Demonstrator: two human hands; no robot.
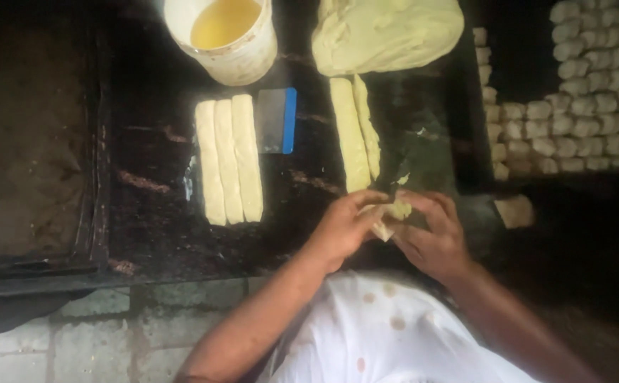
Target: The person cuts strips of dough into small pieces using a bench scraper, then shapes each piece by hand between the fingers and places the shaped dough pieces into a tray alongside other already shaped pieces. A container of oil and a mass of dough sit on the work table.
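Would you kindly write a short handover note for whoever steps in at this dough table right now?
Left hand and right hand: both closed around one small dough piece at the table's near edge.
Three dough strips lie side by side mid-table, a blue-edged scraper beside them; two more strips lie just below the big dough mass. A bucket of yellow liquid stands at the far edge.
Done: many shaped pieces sit in rows on the right.
Left: the strips and the mass are still uncut.
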